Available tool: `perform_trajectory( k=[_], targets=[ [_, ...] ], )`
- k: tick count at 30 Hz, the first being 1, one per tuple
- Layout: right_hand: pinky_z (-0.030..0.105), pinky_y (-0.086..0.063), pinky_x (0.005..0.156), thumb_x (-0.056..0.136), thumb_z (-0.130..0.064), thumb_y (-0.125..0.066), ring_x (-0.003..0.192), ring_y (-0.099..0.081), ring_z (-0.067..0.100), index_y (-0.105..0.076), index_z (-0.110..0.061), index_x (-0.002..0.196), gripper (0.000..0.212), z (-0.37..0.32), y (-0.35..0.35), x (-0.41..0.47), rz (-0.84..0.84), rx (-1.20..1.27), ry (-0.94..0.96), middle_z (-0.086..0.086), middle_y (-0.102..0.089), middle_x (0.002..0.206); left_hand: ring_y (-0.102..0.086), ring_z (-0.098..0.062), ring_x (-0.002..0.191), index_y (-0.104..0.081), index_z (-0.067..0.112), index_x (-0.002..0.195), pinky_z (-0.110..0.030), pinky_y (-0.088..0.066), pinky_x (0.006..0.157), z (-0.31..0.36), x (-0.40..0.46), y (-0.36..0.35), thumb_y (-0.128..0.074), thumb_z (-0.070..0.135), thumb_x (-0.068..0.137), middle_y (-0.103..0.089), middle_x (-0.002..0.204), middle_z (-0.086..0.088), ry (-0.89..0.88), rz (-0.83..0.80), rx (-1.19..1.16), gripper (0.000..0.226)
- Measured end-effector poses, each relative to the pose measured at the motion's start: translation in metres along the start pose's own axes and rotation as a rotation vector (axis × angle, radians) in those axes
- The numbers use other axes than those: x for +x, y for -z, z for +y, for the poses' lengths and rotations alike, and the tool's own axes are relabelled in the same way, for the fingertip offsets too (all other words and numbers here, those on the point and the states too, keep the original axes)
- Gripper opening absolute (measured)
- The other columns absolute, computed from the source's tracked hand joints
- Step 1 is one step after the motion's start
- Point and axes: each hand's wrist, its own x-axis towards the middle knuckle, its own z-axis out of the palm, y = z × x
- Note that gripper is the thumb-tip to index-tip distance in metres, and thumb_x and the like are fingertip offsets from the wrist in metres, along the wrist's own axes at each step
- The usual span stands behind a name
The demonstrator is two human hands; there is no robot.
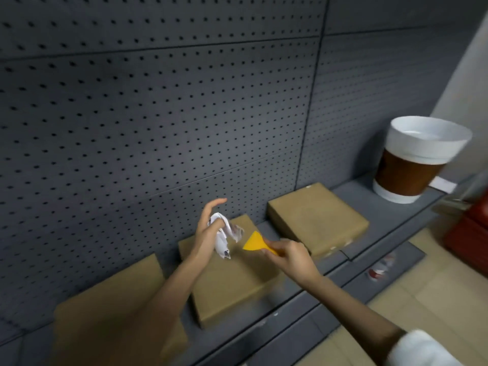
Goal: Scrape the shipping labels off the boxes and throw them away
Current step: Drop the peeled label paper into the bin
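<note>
Three brown cardboard boxes lie in a row on a grey shelf: a near one (111, 313), a middle one (232, 283) and a far one (314, 217). My left hand (208, 228) hovers above the middle box and holds a crumpled white shipping label (224, 239) that hangs down from its fingers. My right hand (290, 254) grips a yellow plastic scraper (254, 243), its wide blade pointing at the label. No label shows on the box tops.
A grey pegboard wall (158, 114) rises right behind the boxes. A bin shaped like a big coffee cup, white with a brown sleeve (412, 159), stands on the shelf at far right. Paper scraps (380, 268) lie below the shelf; a red object (467, 233) is at right.
</note>
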Motion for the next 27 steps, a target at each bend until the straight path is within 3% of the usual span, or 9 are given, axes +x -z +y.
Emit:
perform_trajectory(
  k=[1,4,6,11,14,17,20,24,27],
  targets=[
    [0.029,-0.040,0.066,0.089,-0.037,-0.060,0.086,-0.066,0.022,-0.065,-0.028,0.119,0.032,0.014,0.018,-0.002,0.029,0.002,-0.017,0.008,-0.070,0.089,-0.052,-0.029,0.061,-0.063,0.021,0.106,-0.036,-0.045,0.067,0.004,0.005,-0.022,-0.041,0.008,0.070,-0.053,0.048,-0.002,-0.018,-0.066,-0.018,0.043],
    [0.025,-0.031,0.060,0.089,-0.041,-0.059,0.079,-0.064,0.024,-0.064,-0.032,0.120,0.033,0.058,0.074,-0.009,0.126,-0.041,-0.040,0.010,-0.065,0.079,-0.042,-0.014,0.050,-0.062,0.010,0.100,-0.023,-0.038,0.055,0.019,0.020,-0.093,-0.041,0.010,0.064,-0.045,0.055,-0.006,-0.006,-0.206,-0.025,0.043],
    [0.022,-0.029,0.061,0.090,-0.038,-0.059,0.076,-0.063,0.022,-0.065,-0.032,0.119,0.030,0.087,0.113,-0.014,0.171,-0.062,-0.064,0.007,-0.063,0.076,-0.043,-0.009,0.050,-0.056,0.009,0.108,-0.021,-0.037,0.054,0.027,0.031,-0.140,-0.041,0.011,0.062,-0.046,0.061,-0.005,0.068,-0.290,-0.100,0.048],
    [0.037,-0.048,0.072,0.089,-0.039,-0.059,0.080,-0.066,0.022,-0.067,-0.031,0.114,0.027,0.155,0.195,-0.032,0.272,-0.098,-0.138,0.009,-0.071,0.085,-0.046,-0.021,0.070,-0.053,0.011,0.111,-0.034,-0.041,0.067,0.033,0.053,-0.248,-0.029,0.019,0.080,-0.051,0.082,-0.012,0.286,-0.413,-0.403,0.040],
    [0.038,-0.048,0.070,0.089,-0.040,-0.058,0.077,-0.065,0.018,-0.067,-0.033,0.114,0.027,0.189,0.230,-0.040,0.327,-0.102,-0.187,0.009,-0.069,0.080,-0.048,-0.016,0.071,-0.045,0.013,0.114,-0.028,-0.039,0.065,0.041,0.063,-0.310,-0.024,-0.002,0.087,-0.051,0.083,-0.009,0.206,-0.384,-0.312,0.037],
    [0.038,-0.047,0.066,0.089,-0.040,-0.057,0.069,-0.062,0.019,-0.069,-0.027,0.106,0.024,0.222,0.260,-0.040,0.356,-0.113,-0.230,0.008,-0.064,0.072,-0.054,-0.014,0.081,-0.036,0.020,0.120,-0.021,-0.047,0.071,0.047,0.082,-0.365,-0.043,-0.004,0.091,-0.054,0.097,-0.010,0.073,-0.430,-0.207,0.038],
    [0.030,-0.041,0.062,0.089,-0.040,-0.058,0.065,-0.056,0.012,-0.068,-0.031,0.106,0.022,0.252,0.290,-0.031,0.396,-0.117,-0.257,0.000,-0.058,0.067,-0.061,-0.012,0.083,-0.042,0.017,0.122,-0.009,-0.051,0.068,0.058,0.108,-0.410,-0.064,-0.001,0.081,-0.064,0.089,-0.001,-0.039,-0.477,-0.080,0.050],
    [0.028,-0.036,0.062,0.090,-0.039,-0.057,0.074,-0.062,0.018,-0.062,-0.040,0.119,0.030,0.283,0.341,-0.004,0.438,-0.185,-0.264,0.000,-0.051,0.067,-0.064,0.006,0.060,-0.059,0.008,0.097,-0.008,-0.051,0.057,0.080,0.159,-0.473,-0.076,0.007,0.072,-0.067,0.078,0.005,-0.134,-0.383,-0.015,0.030],
    [0.027,-0.035,0.062,0.090,-0.039,-0.058,0.072,-0.061,0.014,-0.064,-0.037,0.118,0.029,0.311,0.379,0.024,0.484,-0.193,-0.282,0.002,-0.055,0.067,-0.063,0.001,0.054,-0.063,0.001,0.090,-0.021,-0.053,0.058,0.090,0.212,-0.518,-0.076,0.012,0.073,-0.068,0.073,-0.004,-0.167,-0.302,-0.049,0.025]
  ],
)
